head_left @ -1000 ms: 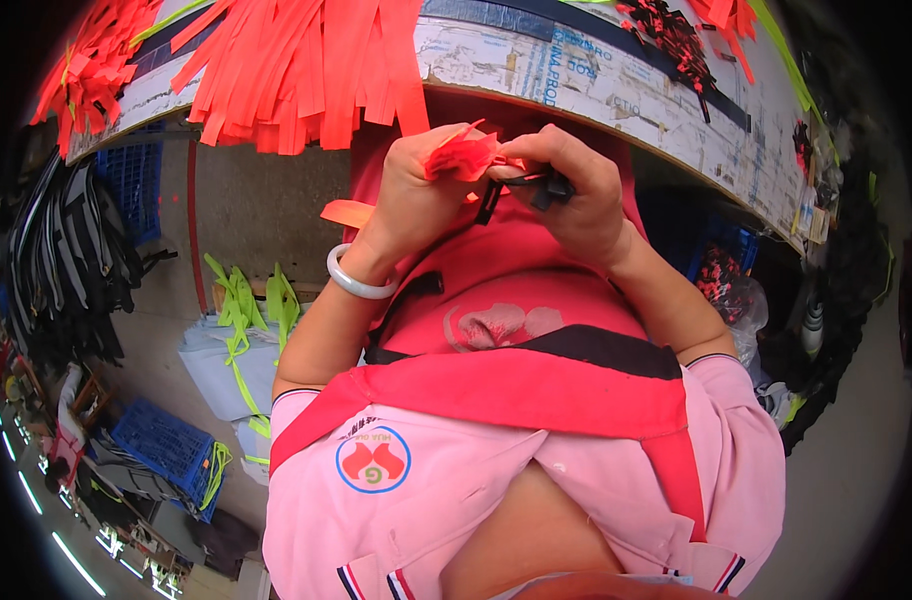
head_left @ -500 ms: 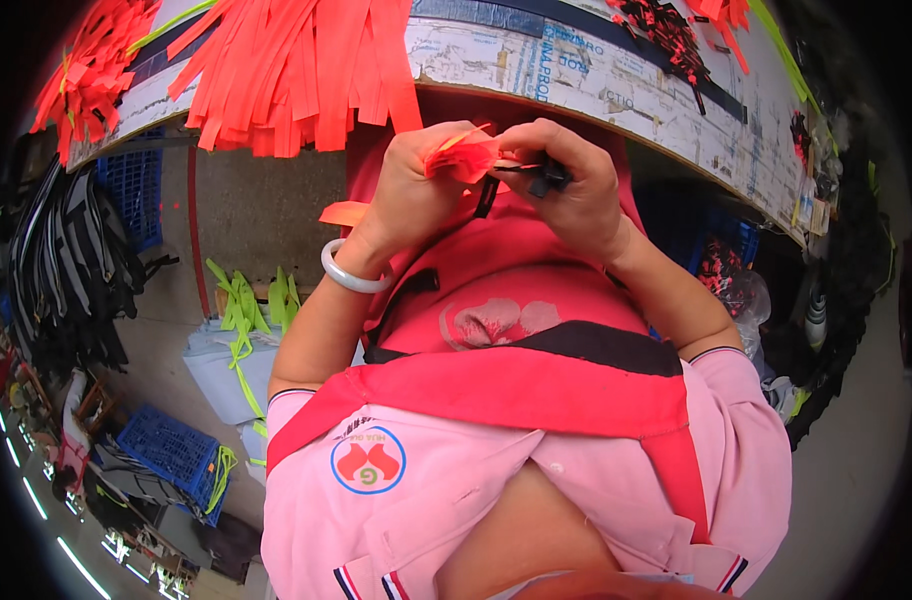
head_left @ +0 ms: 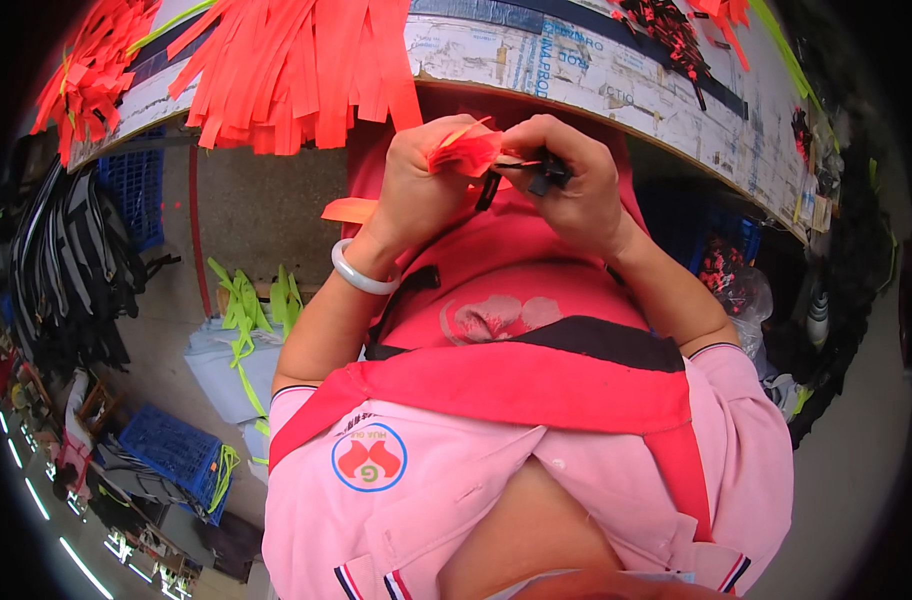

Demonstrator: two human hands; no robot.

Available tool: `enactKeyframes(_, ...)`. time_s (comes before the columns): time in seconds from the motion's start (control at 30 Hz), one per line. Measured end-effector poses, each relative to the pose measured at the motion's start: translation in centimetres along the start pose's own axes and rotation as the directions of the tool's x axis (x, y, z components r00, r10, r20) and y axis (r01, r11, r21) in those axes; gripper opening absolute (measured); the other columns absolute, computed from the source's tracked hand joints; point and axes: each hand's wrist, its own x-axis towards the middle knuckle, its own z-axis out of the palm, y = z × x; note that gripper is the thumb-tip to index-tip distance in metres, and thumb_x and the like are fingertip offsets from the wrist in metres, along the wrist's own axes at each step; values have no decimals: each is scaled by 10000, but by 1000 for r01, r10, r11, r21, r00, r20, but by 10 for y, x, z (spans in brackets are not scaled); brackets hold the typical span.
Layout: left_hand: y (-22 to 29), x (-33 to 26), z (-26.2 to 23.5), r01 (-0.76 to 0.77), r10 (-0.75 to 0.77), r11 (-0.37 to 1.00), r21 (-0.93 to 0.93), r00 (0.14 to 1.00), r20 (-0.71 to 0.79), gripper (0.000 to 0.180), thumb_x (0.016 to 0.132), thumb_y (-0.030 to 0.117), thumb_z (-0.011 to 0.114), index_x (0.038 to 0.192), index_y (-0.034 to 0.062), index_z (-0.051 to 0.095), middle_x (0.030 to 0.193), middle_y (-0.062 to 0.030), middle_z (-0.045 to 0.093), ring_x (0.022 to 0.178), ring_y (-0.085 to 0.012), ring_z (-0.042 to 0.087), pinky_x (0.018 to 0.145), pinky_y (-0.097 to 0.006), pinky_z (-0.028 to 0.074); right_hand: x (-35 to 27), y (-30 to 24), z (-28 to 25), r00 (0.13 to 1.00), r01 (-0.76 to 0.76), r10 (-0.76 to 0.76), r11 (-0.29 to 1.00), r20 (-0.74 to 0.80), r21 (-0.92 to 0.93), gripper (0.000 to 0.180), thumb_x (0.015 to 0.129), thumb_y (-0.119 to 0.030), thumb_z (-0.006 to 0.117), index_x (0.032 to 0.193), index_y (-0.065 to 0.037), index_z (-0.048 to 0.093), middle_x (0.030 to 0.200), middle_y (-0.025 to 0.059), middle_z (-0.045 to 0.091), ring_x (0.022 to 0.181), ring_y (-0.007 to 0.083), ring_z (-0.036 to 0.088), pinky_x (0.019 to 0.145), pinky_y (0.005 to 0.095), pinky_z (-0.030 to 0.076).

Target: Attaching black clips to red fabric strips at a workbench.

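Note:
My left hand (head_left: 416, 190) is closed around a folded bunch of orange-red fabric strips (head_left: 461, 152). The tail of one strip (head_left: 348, 210) pokes out below the wrist side of that hand. Close beside it, my right hand (head_left: 581, 190) pinches several small black strap pieces (head_left: 549, 174). Thumbs and fingertips of both hands meet at the end of the bunch, where a short black tab (head_left: 488, 190) hangs down. Exactly what the right fingertips press on is partly hidden. Both hands are above my red apron (head_left: 566, 265), just off the table edge.
A worn, white-covered table (head_left: 476, 60) runs across the top. Loose orange-red strips (head_left: 306, 75) hang over its edge, with black-and-red pieces (head_left: 666, 35) at the right. Blue crates (head_left: 171, 450), dark straps (head_left: 71, 260) and yellow-green bands (head_left: 241, 310) are at the left.
Both hands keep their holds and have barely shifted. The left wrist has moved slightly to the right.

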Motion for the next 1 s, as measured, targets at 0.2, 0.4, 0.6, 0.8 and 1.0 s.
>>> enactKeyframes(0.2, 2, 4, 5, -12, 13, 1000, 11, 998, -68, 57, 819, -41, 612, 865, -24, 641, 745, -37, 597, 647, -85, 544, 557, -222, 439, 0, 9, 2, 996, -56, 60, 997, -71, 53, 172, 824, 38, 680, 982, 5, 622, 795, 46, 621, 727, 70, 544, 631, 217, 446)
enactKeyframes(0.4, 10, 3, 0, -20, 21, 999, 34, 999, -25, 46, 833, -17, 615, 872, -21, 640, 730, -31, 588, 645, -79, 540, 556, -225, 438, 5, 5, -1, 998, -29, 32, 998, -53, 52, 175, 824, 20, 694, 984, 8, 626, 829, 44, 633, 756, 72, 562, 678, 219, 464)
enactKeyframes(0.6, 15, 7, -2, 117, -117, 993, -22, 993, 4, 34, 831, -22, 612, 854, -27, 636, 719, -34, 588, 655, -89, 543, 561, -234, 438, 4, 1, -4, 991, -123, 126, 990, -41, 76, 149, 839, 4, 683, 976, 14, 628, 836, 58, 638, 775, 77, 572, 691, 223, 471)
enactKeyframes(0.8, 11, -1, 2, -26, 25, 999, 21, 999, 23, 60, 866, -16, 601, 919, -23, 628, 737, 20, 566, 654, -44, 499, 565, -210, 406, -1, 2, 0, 998, -55, 57, 997, -31, 47, 164, 827, 0, 693, 972, 16, 618, 810, 61, 635, 729, 76, 560, 649, 219, 464)
enactKeyframes(1.0, 17, 3, -7, 37, -39, 996, 79, 999, 28, 191, 797, -46, 624, 980, -11, 667, 772, -49, 635, 688, -90, 582, 605, -229, 473, 7, 0, 0, 988, -144, 153, 969, -32, 201, 139, 859, -41, 685, 979, 1, 627, 803, 15, 626, 728, 51, 543, 657, 195, 447)
